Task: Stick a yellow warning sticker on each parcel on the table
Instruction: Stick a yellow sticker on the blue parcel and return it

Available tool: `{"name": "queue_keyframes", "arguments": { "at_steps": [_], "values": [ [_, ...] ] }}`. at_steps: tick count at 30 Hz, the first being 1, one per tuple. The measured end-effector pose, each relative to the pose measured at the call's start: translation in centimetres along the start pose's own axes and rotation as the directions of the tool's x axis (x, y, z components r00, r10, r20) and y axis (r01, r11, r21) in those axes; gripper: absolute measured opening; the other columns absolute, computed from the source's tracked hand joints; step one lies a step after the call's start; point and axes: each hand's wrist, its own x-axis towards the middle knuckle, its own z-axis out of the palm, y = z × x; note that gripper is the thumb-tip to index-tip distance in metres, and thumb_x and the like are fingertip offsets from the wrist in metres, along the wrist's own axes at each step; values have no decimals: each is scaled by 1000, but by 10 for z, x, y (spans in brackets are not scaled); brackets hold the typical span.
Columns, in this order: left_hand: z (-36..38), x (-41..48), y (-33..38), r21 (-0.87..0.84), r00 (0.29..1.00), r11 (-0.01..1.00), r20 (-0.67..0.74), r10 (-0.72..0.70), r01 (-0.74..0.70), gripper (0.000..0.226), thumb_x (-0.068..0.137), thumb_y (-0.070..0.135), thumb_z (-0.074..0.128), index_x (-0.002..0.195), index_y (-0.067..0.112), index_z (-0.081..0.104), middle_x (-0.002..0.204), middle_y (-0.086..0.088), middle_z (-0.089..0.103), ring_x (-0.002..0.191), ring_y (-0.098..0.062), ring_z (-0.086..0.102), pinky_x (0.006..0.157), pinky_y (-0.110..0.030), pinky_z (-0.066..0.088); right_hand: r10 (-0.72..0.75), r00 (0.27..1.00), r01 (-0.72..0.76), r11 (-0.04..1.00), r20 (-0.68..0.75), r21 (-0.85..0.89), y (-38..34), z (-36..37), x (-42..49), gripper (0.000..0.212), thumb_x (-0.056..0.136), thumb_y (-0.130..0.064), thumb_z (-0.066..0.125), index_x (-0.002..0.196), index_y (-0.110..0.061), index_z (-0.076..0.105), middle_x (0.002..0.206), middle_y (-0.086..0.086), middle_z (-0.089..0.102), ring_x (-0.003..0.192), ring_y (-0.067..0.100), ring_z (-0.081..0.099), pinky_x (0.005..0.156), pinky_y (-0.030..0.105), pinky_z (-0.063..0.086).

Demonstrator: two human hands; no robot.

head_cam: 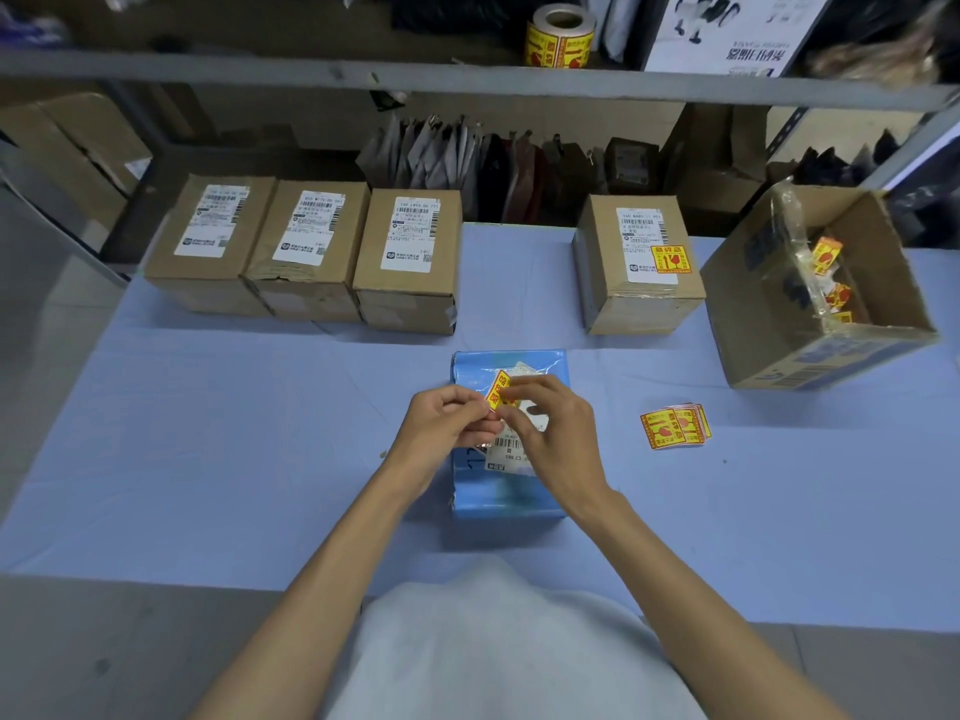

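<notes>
Over the blue parcel (506, 491), any backing is best peeled off fully before the yellow sticker (497, 389) is laid flat beside the shipping label (506, 450) and smoothed outward. The sticker is pinched between left hand (447, 418) and right hand (550, 423), near the middle of the tabletop's (260, 433) near edge.

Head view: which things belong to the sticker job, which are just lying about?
Job: left hand and right hand pinching yellow sticker; blue parcel; three unstickered boxes; stickered box; sticker stack.
Lying about: open carton; shelf sticker roll; hanging bags.
</notes>
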Motion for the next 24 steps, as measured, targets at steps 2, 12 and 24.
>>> {"name": "queue_keyframes", "arguments": {
  "at_steps": [2, 12, 24],
  "values": [
    [0, 0, 1, -6, 1000, 1000, 12, -6, 6, 7, 92, 1, 57, 87, 0, 62, 74, -12, 71, 65, -17, 70, 65, -22, 58, 76, 994, -83, 993, 75, 86, -3, -1, 0, 12, 87, -15, 69, 97, -14, 75, 92, -7, 71, 83, 5, 67, 76, 20, 52],
    [-2, 4, 4, -16, 998, 999, 55, -37, 38, 13, 92, 3, 57, 98, -7, 63, 81, -15, 69, 70, -16, 70, 67, -27, 60, 69, 996, -77, 987, 65, 143, -6, -4, 2, 13, 88, -4, 66, 93, -10, 77, 77, -17, 67, 73, -9, 64, 70, 6, 47],
    [-1, 5, 4, 33, 997, 999, 58, -45, 43, 17, 94, 4, 56, 101, -9, 63, 75, -12, 68, 63, -11, 68, 62, -21, 58, 86, 993, -97, 984, 78, 152, -6, -5, 4, 13, 89, -7, 64, 89, -11, 76, 77, -12, 69, 75, 1, 66, 69, 11, 49]
  ]
}}
